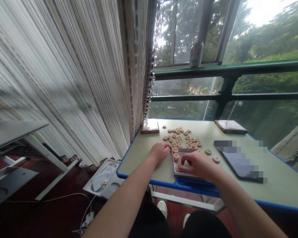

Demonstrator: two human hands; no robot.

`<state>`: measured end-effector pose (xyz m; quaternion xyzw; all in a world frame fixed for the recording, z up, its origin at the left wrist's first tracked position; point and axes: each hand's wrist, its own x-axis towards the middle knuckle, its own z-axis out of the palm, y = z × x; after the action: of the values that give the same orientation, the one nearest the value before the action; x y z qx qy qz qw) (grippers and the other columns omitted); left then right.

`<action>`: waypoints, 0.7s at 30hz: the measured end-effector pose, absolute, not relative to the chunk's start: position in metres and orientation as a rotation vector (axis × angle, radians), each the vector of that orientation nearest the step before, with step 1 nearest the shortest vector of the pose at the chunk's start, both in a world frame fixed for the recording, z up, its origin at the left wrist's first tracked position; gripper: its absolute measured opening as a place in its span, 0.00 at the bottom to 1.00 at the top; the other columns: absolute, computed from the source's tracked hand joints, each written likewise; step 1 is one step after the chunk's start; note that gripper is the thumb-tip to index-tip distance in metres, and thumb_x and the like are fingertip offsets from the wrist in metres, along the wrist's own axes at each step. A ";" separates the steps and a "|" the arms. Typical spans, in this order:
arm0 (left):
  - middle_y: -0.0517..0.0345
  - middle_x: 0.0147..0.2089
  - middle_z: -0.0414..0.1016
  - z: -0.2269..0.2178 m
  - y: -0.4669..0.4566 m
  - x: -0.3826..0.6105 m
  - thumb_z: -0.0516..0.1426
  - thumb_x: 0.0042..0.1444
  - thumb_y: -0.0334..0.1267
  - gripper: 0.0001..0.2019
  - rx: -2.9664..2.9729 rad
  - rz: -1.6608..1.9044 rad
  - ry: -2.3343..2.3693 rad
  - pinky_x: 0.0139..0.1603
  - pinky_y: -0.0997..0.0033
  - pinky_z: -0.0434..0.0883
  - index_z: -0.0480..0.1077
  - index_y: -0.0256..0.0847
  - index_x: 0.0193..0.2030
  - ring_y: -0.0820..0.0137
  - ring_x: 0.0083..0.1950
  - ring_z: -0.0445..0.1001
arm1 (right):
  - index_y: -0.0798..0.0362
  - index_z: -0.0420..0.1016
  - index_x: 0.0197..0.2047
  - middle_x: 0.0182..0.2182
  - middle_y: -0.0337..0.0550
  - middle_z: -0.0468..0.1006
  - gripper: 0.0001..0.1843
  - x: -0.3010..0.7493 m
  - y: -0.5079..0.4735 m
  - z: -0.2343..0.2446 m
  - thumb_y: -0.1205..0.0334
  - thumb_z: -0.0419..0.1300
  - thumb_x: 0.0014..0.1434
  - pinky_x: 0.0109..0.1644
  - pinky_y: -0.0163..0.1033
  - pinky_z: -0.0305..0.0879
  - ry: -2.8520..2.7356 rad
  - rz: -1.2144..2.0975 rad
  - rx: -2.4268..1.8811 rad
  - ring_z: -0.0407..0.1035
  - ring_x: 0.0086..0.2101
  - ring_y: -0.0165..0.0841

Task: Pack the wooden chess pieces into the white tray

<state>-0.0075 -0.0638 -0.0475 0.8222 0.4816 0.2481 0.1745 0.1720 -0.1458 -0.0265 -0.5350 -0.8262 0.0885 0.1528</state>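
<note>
A shallow box [174, 170] lies at the table's near edge, with round wooden Chinese chess pieces along its left side. One red-marked piece [176, 156] sits there below another [175, 150] in the corner. My right hand [195, 163] reaches into the box, thumb and forefinger closed on a chess piece [178, 168] that they partly cover. At the box's upper left corner is my left hand [161, 152], its curled fingers against the rim; the fingertips are partly hidden. Beyond the box lie many loose chess pieces [179, 139], and two [208, 151] [216, 159] lie to its right.
The pale table [136, 162] has a blue edge. A dark, partly blurred tablet-like slab [234, 160] lies on the right. Flat boxes stand at the back left [150, 127] and back right [230, 126]. A can [196, 54] stands on the window rail; a curtain [89, 66] hangs left.
</note>
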 end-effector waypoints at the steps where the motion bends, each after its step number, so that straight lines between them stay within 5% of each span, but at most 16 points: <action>1: 0.56 0.37 0.78 -0.048 -0.064 -0.008 0.47 0.50 0.35 0.16 2.337 0.704 1.361 0.44 0.71 0.66 0.77 0.42 0.36 0.66 0.41 0.73 | 0.50 0.75 0.27 0.18 0.38 0.71 0.17 0.172 -0.145 -0.027 0.45 0.57 0.50 0.24 0.33 0.47 -2.373 0.270 -1.550 0.60 0.21 0.28; 8: 0.56 0.39 0.78 -0.049 -0.066 -0.007 0.47 0.51 0.35 0.16 2.420 0.691 1.367 0.45 0.71 0.66 0.76 0.42 0.36 0.67 0.42 0.73 | 0.49 0.78 0.28 0.17 0.38 0.71 0.13 0.173 -0.141 -0.033 0.54 0.55 0.53 0.24 0.33 0.47 -2.346 0.283 -1.561 0.59 0.19 0.27; 21: 0.57 0.37 0.78 -0.050 -0.068 -0.006 0.48 0.51 0.36 0.15 2.486 0.666 1.399 0.41 0.72 0.66 0.76 0.43 0.35 0.67 0.39 0.73 | 0.48 0.78 0.26 0.16 0.37 0.69 0.15 0.170 -0.141 -0.036 0.48 0.56 0.53 0.24 0.33 0.47 -2.348 0.207 -1.504 0.59 0.19 0.27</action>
<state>-0.0061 -0.0678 -0.0499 0.8439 0.4748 0.2261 0.1057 0.1702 -0.1412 -0.0364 -0.5301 -0.8271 0.0729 0.1719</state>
